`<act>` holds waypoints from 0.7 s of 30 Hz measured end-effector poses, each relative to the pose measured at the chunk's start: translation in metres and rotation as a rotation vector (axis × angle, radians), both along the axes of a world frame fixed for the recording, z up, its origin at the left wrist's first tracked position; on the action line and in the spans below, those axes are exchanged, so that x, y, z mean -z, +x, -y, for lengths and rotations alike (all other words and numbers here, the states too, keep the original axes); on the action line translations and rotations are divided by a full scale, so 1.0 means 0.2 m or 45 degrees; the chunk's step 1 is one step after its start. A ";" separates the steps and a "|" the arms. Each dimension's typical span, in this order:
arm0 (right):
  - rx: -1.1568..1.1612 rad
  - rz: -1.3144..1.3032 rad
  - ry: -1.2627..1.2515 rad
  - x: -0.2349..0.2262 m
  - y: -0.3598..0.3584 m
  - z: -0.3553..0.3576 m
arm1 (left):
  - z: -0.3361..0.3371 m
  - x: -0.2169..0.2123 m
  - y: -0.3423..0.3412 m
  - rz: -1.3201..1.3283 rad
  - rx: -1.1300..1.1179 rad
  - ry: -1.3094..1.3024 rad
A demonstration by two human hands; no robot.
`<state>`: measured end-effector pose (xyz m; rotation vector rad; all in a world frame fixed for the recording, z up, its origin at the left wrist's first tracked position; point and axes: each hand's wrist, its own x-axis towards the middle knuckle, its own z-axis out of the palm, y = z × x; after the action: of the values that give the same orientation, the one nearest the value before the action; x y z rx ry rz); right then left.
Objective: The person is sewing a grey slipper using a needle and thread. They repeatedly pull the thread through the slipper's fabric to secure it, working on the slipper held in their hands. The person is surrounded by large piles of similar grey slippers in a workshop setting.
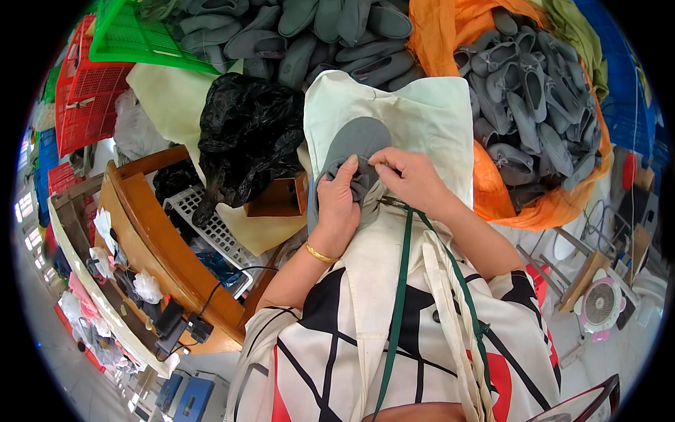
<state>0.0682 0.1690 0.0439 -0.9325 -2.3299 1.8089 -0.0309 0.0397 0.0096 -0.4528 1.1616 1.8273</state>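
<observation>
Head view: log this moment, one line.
left hand: grips grey shoe | right hand: touching its fabric | under shoe: white cloth | right side: shoe pile in orange cloth

The grey shoe [361, 141] looks matt cloth, the black bag [246, 123] glossy, crinkled plastic.

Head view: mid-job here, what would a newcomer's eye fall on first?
Probably the heap of grey shoes at top centre and the bright orange cloth at upper right, wrapped around more grey shoes. Next, at centre, the single shoe in the left grip, the right grip at its edge. The crumpled black bag stands out left of it.
</observation>
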 end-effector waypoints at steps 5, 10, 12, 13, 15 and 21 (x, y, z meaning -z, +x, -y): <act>-0.026 -0.033 0.041 0.01 -0.01 -0.01 | 0.00 -0.02 0.00 0.035 0.004 0.002; -0.036 -0.004 0.032 0.00 -0.02 -0.02 | 0.00 -0.02 0.00 0.013 0.018 0.012; -0.042 0.027 0.014 0.00 -0.02 -0.03 | 0.00 -0.01 0.00 0.008 0.026 -0.003; -0.045 0.044 -0.002 0.00 -0.03 -0.03 | 0.00 0.00 0.01 0.008 0.029 -0.021; -0.047 0.082 -0.036 -0.01 -0.04 -0.04 | 0.01 0.01 0.02 0.000 0.036 -0.039; -0.084 0.108 -0.101 0.02 -0.03 -0.04 | 0.03 0.00 0.05 -0.053 0.109 -0.005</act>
<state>0.0621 0.1772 0.0400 -0.9716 -2.3812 1.9371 -0.0210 0.0341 0.0087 -0.3633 1.1948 1.7682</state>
